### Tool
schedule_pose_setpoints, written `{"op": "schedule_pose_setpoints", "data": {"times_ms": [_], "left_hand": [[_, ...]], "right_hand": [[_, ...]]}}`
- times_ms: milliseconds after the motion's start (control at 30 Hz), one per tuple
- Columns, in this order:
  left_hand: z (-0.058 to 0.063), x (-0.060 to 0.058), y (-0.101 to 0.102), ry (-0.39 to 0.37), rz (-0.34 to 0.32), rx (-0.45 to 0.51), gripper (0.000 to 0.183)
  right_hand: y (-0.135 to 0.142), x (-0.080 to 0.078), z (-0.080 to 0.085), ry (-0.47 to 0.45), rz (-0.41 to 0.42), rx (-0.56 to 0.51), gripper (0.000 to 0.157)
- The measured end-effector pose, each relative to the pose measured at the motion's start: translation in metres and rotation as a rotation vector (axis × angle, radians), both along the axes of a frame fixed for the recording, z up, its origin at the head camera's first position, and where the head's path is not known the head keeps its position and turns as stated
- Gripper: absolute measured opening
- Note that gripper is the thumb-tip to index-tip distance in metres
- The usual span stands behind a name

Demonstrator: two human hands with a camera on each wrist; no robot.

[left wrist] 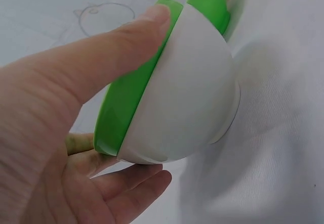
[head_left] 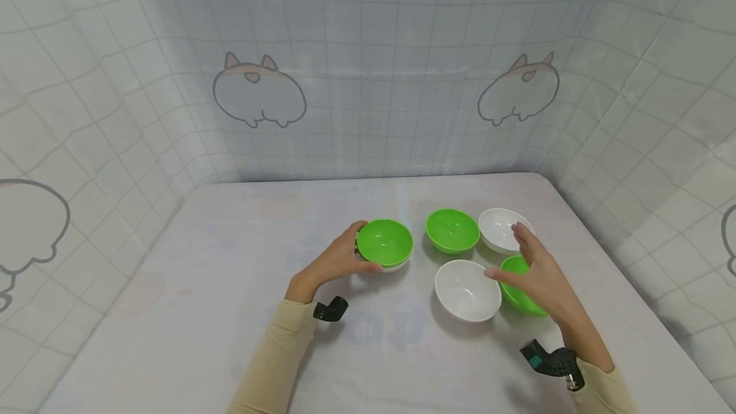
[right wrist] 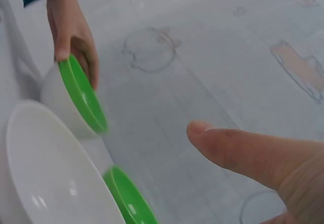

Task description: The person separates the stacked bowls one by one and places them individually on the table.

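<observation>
Near the middle of the table, a green bowl sits inside a white bowl. My left hand holds this pair from the left, its thumb on the green rim at the near side and its fingers round the far side. The right hand hovers with thumb and fingers spread, holding nothing. Beneath it is a second green bowl, partly hidden by the hand. Beside the thumb stands another white bowl, which looms large in the right wrist view.
Behind these, a third green bowl and a third white bowl stand side by side, the white one partly covered by the right fingers. A pale cloth covers the table. Grid-patterned curtains enclose its back and sides.
</observation>
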State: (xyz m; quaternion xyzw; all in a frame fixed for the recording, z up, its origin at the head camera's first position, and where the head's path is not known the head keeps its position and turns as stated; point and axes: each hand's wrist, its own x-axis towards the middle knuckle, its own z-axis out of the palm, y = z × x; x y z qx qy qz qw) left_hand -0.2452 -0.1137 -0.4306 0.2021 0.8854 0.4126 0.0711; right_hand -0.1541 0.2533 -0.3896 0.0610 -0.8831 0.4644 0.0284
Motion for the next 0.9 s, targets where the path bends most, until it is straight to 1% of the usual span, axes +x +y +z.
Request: {"op": "schedule_pose_setpoints", "data": {"times_ms": [133, 267, 367, 467, 533, 600, 733, 900], "left_hand": [[0.001, 0.002, 0.001, 0.007, 0.000, -0.005, 0.104], [0.003, 0.004, 0.001, 0.015, 0.006, -0.002, 0.104], [0.003, 0.005, 0.001, 0.015, 0.008, -0.005, 0.104], [0.002, 0.005, 0.002, 0.023, 0.009, -0.006, 0.105], [0.001, 0.005, 0.002, 0.030, 0.010, -0.009, 0.105], [0.000, 0.005, 0.002, 0.043, 0.004, -0.006, 0.105], [-0.002, 0.004, 0.002, 0.060, -0.013, -0.012, 0.104], [-0.002, 0.005, 0.002, 0.075, -0.033, -0.017, 0.102]], "right_hand": [[-0.020, -0.010, 0.001, -0.012, 0.094, -0.032, 0.111], [-0.042, -0.023, 0.001, -0.009, 0.171, -0.021, 0.107], [-0.059, -0.032, 0.000, -0.004, 0.226, 0.022, 0.107], [-0.075, -0.042, 0.000, 0.044, 0.283, 0.085, 0.108], [-0.084, -0.049, 0.000, 0.085, 0.311, 0.130, 0.108], [-0.091, -0.055, 0.000, 0.106, 0.331, 0.152, 0.108], [-0.102, -0.066, -0.002, 0.099, 0.370, 0.167, 0.110], [-0.112, -0.078, -0.010, 0.079, 0.430, 0.169, 0.113]]}}
